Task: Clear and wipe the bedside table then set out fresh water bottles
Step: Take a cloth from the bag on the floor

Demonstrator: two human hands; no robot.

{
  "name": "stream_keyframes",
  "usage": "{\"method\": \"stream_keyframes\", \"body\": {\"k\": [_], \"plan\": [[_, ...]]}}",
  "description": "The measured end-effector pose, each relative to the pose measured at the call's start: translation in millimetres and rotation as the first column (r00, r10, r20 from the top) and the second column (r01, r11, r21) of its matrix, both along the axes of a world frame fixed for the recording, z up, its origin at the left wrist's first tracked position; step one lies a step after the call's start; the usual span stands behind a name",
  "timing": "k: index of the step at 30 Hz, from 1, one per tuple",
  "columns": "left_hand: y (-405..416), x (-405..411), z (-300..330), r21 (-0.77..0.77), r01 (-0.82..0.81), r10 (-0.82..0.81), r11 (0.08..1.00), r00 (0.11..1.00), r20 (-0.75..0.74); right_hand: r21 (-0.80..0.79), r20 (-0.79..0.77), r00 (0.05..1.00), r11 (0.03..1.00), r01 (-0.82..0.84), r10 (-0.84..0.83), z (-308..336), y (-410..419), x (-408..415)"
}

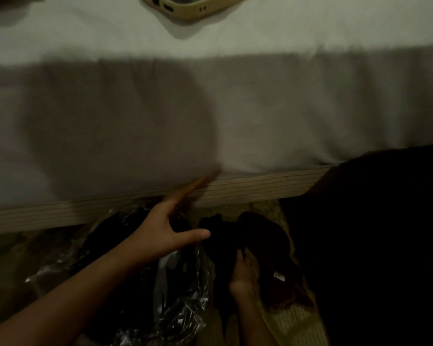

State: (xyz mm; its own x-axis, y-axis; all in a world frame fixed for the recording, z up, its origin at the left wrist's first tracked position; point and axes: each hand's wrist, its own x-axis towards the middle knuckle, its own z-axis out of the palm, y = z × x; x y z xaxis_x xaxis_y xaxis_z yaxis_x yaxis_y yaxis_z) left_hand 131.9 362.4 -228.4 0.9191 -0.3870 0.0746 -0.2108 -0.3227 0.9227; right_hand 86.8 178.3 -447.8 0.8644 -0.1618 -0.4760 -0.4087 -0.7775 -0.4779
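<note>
1. Cloth, dark and bunched, lies low on the floor beside the bed, right of centre in the dim head view; whether it is a wiping rag or a garment cannot be told.
2. Right hand has its grip closed on the cloth's lower edge, fingers curled into the fabric, a small pale tag showing just right of the wrist.
3. Left hand is spread wide, grip fully open and holding nothing; the thumb points right toward the cloth, almost touching it, and the forefinger reaches up to the wooden bed frame.
4. Plastic bag, dark and shiny with crinkled highlights, sits under the left forearm, just left of the cloth.
5. Ribbed, yellowish mat lies beneath the cloth and the right wrist.
6. White sheet hangs down the side of the mattress to the frame, with a broad shadow across its left part.
7. Phone in a beige case lies on top of the bed at the upper edge, well apart from both hands.
8. Right side is too dark to read.
</note>
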Motion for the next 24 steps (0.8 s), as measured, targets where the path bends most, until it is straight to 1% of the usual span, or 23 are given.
{"method": "stream_keyframes", "body": {"k": [1,2,3,5,7,10,12,14,17,19,21,22,23,24], "plan": [[-2,-2,0,-0.015,-0.003,0.003,1.0,1.0,-0.016,0.132,-0.005,0.997,0.988,0.078,-0.078,5,-4,3],[-4,-3,0,-0.035,-0.009,0.008,0.999,0.999,-0.033,0.25,0.04,0.989,0.959,0.131,-0.146,10,-7,3],[-7,-5,0,-0.06,-0.017,0.014,0.998,0.999,-0.047,0.335,0.097,0.976,0.929,0.154,-0.196,16,-11,2],[-15,-6,5,-0.112,-0.026,0.019,0.993,0.998,-0.066,0.438,0.17,0.943,0.879,0.189,-0.288,40,-16,0],[-27,-6,17,-0.137,-0.015,0.007,0.99,0.998,-0.055,0.471,0.26,0.912,0.866,0.168,-0.318,94,-20,1],[-53,0,43,-0.142,0.035,-0.035,0.989,0.999,0.007,0.471,0.407,0.86,0.877,0.091,-0.308,168,-37,-6],[-80,8,71,-0.185,0.109,-0.098,0.977,0.993,0.067,0.495,0.459,0.81,0.862,0.109,-0.366,216,-53,-23],[-118,14,107,-0.247,0.218,-0.187,0.944,0.972,0.144,0.542,0.495,0.733,0.825,0.16,-0.467,266,-74,-47],[-182,7,164,-0.319,0.423,-0.344,0.848,0.898,0.276,0.569,0.554,0.606,0.791,0.223,-0.57,341,-106,-88],[-220,-6,190,-0.323,0.546,-0.444,0.773,0.829,0.34,0.56,0.599,0.533,0.788,0.256,-0.598,390,-125,-117],[-252,-21,208,-0.362,0.628,-0.526,0.689,0.777,0.346,0.531,0.648,0.456,0.792,0.302,-0.609,436,-141,-148],[-265,-27,215,-0.401,0.643,-0.551,0.653,0.766,0.331,0.511,0.674,0.416,0.792,0.333,-0.61,457,-150,-164],[-278,-33,220,-0.436,0.642,-0.564,0.631,0.765,0.31,0.502,0.693,0.37,0.782,0.368,-0.619,476,-159,-181],[-289,-37,223,-0.444,0.635,-0.566,0.632,0.77,0.296,0.501,0.703,0.317,0.76,0.414,-0.637,493,-168,-197]]}}
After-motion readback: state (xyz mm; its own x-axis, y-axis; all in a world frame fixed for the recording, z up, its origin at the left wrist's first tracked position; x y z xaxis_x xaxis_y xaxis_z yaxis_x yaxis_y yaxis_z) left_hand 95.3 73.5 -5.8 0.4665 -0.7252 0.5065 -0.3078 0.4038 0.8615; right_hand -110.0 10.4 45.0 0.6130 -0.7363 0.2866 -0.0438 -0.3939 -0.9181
